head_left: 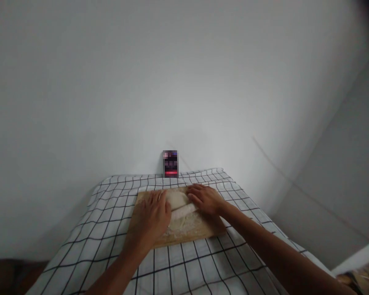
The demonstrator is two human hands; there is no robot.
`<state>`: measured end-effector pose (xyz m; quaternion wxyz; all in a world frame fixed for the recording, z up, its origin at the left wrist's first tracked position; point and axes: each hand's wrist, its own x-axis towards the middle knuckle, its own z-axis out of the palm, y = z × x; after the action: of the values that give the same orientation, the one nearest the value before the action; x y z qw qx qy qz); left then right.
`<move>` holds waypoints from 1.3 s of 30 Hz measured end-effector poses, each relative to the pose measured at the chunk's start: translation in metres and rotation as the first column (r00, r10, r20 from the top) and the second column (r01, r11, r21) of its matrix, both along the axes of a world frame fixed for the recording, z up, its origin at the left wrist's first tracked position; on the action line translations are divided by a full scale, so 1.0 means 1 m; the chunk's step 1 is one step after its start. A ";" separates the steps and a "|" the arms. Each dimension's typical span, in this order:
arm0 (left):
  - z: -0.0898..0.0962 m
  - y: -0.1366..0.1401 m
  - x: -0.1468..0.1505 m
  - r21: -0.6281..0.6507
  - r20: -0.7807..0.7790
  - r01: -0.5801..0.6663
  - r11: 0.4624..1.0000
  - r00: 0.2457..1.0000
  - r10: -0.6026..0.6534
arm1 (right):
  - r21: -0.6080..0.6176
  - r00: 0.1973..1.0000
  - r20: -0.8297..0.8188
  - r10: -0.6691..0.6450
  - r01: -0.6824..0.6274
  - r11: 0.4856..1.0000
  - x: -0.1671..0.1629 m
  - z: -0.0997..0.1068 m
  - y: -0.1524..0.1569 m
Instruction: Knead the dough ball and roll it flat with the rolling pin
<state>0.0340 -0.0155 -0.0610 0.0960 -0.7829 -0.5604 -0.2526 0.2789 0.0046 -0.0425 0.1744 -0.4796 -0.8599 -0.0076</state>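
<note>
In the head view, lays the left hand (156, 211) palm down over the left end of a pale, floury rolling pin (184, 211), fingers reaching forward. Lays the right hand (205, 199) over the opposite end, fingers pointing left; cannot tell, for either hand, a closed grip from mere resting. Shows dough (176, 199) between the hands, mounded just beyond the pin, on a flour-dusted wooden board (199, 232); on the near side, cannot tell thin dough from flour. Shows beneath the board a white, dark-gridded tablecloth (178, 268), and behind, a small upright pixelated panel (170, 164) near the wall (184, 82).
</note>
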 end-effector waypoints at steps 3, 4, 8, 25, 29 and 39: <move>-0.002 -0.010 0.005 0.005 -0.038 -0.006 1.000 0.999 0.007 | 0.033 1.000 -0.019 -0.001 0.002 0.999 0.004 -0.011 -0.015; -0.003 -0.013 0.006 0.004 -0.050 -0.001 1.000 0.999 0.001 | 0.038 1.000 -0.021 -0.008 0.009 0.999 0.005 -0.014 -0.019; -0.001 -0.011 0.005 -0.023 -0.090 0.000 1.000 0.996 -0.002 | 0.034 0.999 -0.011 -0.037 0.037 0.999 0.002 -0.009 -0.019; -0.009 -0.011 0.008 0.084 -0.093 0.025 0.996 0.996 -0.017 | 0.038 0.989 -0.042 -0.141 0.142 0.989 0.001 -0.017 -0.036; -0.019 -0.019 0.003 0.121 -0.102 0.128 0.984 0.988 -0.115 | 0.043 0.989 -0.080 -0.128 0.132 0.990 0.004 -0.021 -0.053; -0.028 -0.064 -0.006 0.156 -0.071 0.281 0.947 0.959 -0.273 | 0.176 0.976 -0.109 -0.191 0.208 0.962 0.002 -0.033 -0.099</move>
<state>0.0284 -0.0793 -0.0889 0.1375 -0.8491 -0.4195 -0.2900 0.2814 -0.0945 -0.0750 0.2558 -0.5453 -0.7938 -0.0840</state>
